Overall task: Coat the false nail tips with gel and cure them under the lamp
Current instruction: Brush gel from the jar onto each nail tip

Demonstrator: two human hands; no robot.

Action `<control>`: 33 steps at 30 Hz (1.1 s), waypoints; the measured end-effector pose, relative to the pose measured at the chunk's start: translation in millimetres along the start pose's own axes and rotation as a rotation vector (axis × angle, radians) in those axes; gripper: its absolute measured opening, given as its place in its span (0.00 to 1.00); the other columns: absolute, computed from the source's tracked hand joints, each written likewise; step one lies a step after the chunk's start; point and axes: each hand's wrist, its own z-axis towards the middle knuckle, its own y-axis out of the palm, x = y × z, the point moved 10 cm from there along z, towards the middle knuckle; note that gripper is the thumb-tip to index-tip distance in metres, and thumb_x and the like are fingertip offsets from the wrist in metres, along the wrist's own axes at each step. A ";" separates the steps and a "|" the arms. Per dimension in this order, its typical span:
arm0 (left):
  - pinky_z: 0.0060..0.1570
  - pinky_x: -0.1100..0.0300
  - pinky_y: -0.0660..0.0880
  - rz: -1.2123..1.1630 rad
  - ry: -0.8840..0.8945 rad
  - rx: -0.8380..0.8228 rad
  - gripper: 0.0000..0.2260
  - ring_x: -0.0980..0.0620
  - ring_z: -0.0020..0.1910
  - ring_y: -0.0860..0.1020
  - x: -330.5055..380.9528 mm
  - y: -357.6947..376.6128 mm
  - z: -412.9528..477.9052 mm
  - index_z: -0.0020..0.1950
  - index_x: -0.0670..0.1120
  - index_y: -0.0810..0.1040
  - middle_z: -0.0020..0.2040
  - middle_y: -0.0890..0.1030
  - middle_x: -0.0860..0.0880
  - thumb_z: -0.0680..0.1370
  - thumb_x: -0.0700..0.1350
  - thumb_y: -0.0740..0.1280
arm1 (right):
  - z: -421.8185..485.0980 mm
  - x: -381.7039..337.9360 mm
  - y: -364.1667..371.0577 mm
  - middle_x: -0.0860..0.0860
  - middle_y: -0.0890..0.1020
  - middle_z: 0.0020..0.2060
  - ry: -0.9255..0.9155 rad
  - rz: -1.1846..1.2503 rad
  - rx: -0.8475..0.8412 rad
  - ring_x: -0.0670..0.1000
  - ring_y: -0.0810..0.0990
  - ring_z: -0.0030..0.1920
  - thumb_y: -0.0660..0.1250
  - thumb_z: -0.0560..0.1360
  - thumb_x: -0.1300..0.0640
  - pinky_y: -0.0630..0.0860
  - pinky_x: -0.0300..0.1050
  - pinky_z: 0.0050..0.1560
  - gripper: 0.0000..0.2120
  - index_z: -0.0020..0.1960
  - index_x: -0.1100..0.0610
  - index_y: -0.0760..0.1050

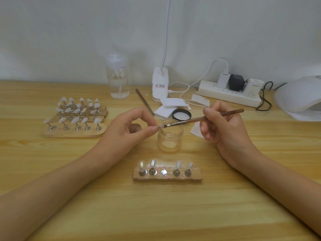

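Observation:
My left hand (132, 126) pinches a small clear nail tip (160, 126) on its stand, just above the open glass gel jar (170, 138). A brown-handled brush (205, 118) is gripped by my right hand (224, 126), and its bristles touch the held tip. In front of me lies a wooden holder (167, 177) carrying several nail tips on metal stands, with one bare magnet spot in its middle. The white curing lamp (302, 100) stands at the far right of the table.
Wooden holders with several white-tipped stands (76, 117) sit at the left. Behind the jar lie its black lid (181, 114), white pads (172, 103), a second brush (145, 101), a clear pump bottle (118, 79), a clip lamp base (160, 84) and a power strip (229, 93) with cables.

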 end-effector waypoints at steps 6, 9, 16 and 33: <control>0.29 0.66 0.66 0.005 -0.005 0.005 0.06 0.53 0.29 0.67 1.2 0.5 0.3 0.42 0.49 0.78 0.41 0.79 0.57 0.73 0.50 0.71 | -0.3 -3.0 0.3 0.51 0.77 0.26 -0.015 0.039 -0.011 0.47 0.73 0.24 0.65 0.75 0.56 0.70 0.36 0.26 0.10 0.38 0.56 0.67; 0.29 0.67 0.67 -0.003 -0.009 -0.001 0.06 0.53 0.29 0.67 1.5 0.7 -0.5 0.42 0.49 0.78 0.41 0.80 0.57 0.73 0.50 0.71 | -0.9 -3.3 5.9 0.51 0.78 0.27 -0.016 0.037 -0.057 0.48 0.73 0.25 0.65 0.76 0.56 0.70 0.36 0.27 0.09 0.38 0.55 0.68; 0.29 0.65 0.66 0.010 -0.012 0.004 0.07 0.52 0.29 0.67 1.1 0.3 -0.5 0.42 0.49 0.78 0.41 0.79 0.57 0.73 0.50 0.72 | -0.2 1.2 -0.7 0.52 0.77 0.26 0.013 -0.002 0.002 0.48 0.73 0.25 0.66 0.74 0.56 0.69 0.37 0.26 0.10 0.38 0.56 0.68; 0.29 0.64 0.66 0.000 -0.009 -0.002 0.04 0.52 0.29 0.67 -0.1 0.5 -0.3 0.41 0.53 0.78 0.38 0.79 0.62 0.74 0.49 0.72 | 0.9 2.3 -1.9 0.51 0.77 0.26 0.013 0.037 0.000 0.47 0.72 0.24 0.66 0.74 0.56 0.69 0.36 0.26 0.10 0.37 0.54 0.68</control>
